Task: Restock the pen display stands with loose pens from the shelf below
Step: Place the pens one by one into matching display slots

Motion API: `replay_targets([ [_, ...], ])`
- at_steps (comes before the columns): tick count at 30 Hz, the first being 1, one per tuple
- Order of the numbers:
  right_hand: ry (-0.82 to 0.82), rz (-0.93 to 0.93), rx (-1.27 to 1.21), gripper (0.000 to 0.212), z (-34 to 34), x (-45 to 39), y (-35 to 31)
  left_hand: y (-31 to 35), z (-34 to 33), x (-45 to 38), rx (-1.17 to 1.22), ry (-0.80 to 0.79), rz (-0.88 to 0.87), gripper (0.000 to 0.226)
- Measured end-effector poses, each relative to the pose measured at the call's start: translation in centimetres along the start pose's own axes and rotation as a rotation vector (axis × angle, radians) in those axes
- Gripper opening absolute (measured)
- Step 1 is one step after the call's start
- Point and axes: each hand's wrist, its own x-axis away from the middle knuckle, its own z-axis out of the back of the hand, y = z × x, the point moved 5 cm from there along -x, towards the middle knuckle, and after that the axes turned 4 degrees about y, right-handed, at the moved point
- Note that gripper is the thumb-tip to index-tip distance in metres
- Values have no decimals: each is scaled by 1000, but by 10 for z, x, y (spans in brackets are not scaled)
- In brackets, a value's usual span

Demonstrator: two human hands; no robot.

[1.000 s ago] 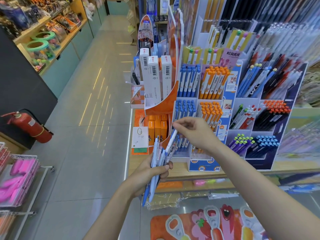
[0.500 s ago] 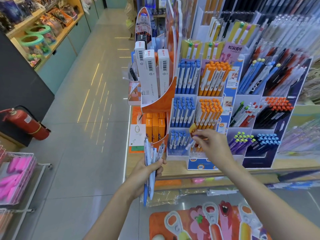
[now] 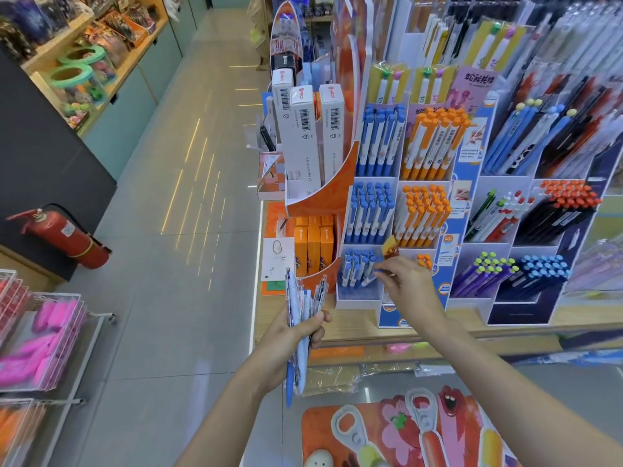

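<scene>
Sliding left from the orange slot of half a second ago, your right hand now sits at the bottom blue compartment of the white display stand, fingers pinching a blue-capped pen that leans against the pens already standing there. A second ago that hand was pulling this pen from the bundle. So: pen is going in, not yet let go. Your left hand grips the bundle of loose pens, upright, just in front of the wooden counter edge. Bundle looks thinner by one. Plenty left to place; bottom orange slot looks near empty.
</scene>
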Motion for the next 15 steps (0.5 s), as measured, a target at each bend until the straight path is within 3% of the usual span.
replay_targets([
  [15,127,-33,-10,12,-23,-1,-17,3,-5,3,-3,-42,-33,37],
])
